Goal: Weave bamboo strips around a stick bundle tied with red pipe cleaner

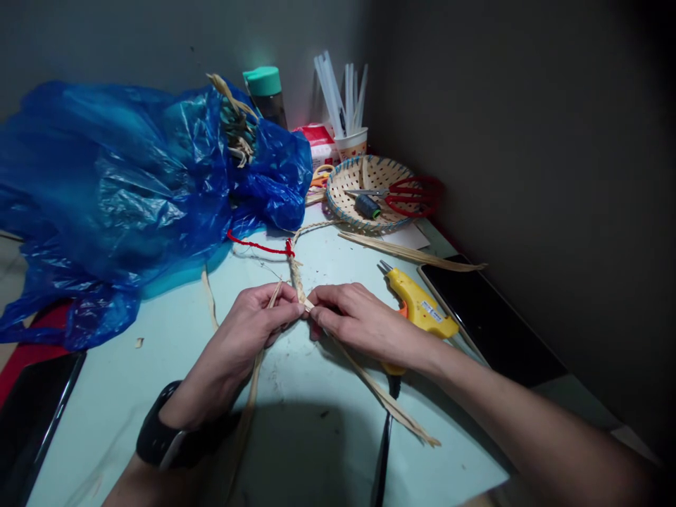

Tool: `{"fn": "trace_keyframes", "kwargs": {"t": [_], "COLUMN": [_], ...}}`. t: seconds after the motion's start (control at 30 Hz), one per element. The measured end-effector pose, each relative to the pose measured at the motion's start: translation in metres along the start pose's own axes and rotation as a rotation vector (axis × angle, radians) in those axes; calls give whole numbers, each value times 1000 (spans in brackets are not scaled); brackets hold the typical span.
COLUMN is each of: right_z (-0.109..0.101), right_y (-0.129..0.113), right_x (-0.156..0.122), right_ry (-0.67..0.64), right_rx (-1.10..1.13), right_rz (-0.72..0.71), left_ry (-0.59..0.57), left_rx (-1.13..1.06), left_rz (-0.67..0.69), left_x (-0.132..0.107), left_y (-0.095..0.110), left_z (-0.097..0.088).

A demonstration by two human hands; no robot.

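The grip sits just below the middle of the frame. The left hand [253, 320] and the right hand [359, 320] meet fingertip to fingertip, and each is pressed shut in a pinch on the near end of the plait [296, 278]. The left thumb and forefinger clamp the woven part along with one thin strand. The right fingers nip a flat strand right at the crossing point. Pinching this close to the last crossing probably stops the weave from slackening, and it leaves the unwoven ends free.

The plait lies flat on the pale worktop [174, 345]. Its long axis runs from the fingertips up and slightly left, towards the top of the frame. The far end is tied with a red string [257, 246] that leads left under the blue plastic bag [121, 190], which seems to anchor it so the plait can be drawn taut. Two loose strips trail the other way. One strip [391, 405] slants to the lower right and the other strip [247, 405] drops towards the lower edge beside a black wristband [155, 433].

A yellow glue gun [420, 306] lies just right of the right hand, nozzle pointing up-left. Above it is a long dried leaf [412, 253]. Higher still is a woven basket [334, 201] holding red scissors [415, 196] and a thread spool [367, 206].
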State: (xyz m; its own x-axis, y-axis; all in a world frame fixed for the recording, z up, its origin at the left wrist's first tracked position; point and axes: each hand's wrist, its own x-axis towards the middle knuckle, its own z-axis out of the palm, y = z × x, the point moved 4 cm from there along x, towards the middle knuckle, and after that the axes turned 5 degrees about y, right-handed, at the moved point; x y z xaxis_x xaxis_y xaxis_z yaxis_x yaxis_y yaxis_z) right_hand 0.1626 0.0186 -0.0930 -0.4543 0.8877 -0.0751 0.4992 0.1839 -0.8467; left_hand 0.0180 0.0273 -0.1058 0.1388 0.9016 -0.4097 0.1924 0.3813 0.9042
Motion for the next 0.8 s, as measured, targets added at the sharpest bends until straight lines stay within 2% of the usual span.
{"fn": "trace_keyframes", "kwargs": {"t": [0.17,0.4,0.53,0.8], "right_z": [-1,1,3,9], "right_y": [1,3,4,1], "right_x": [3,1,-1,0], "right_ry": [85,32,67,14], "right_rx": [-65,18,2,-66], "right_rz": [-16,7,22,-3], "left_ry": [-20,-76,-127,-18], "left_rx": [18,67,71,112], "left_rz": [2,-1,20,142], "left_x": [1,2,1,0], "left_y": [-2,-3,-3,-6], "left_z": [-3,-5,-2,4]}}
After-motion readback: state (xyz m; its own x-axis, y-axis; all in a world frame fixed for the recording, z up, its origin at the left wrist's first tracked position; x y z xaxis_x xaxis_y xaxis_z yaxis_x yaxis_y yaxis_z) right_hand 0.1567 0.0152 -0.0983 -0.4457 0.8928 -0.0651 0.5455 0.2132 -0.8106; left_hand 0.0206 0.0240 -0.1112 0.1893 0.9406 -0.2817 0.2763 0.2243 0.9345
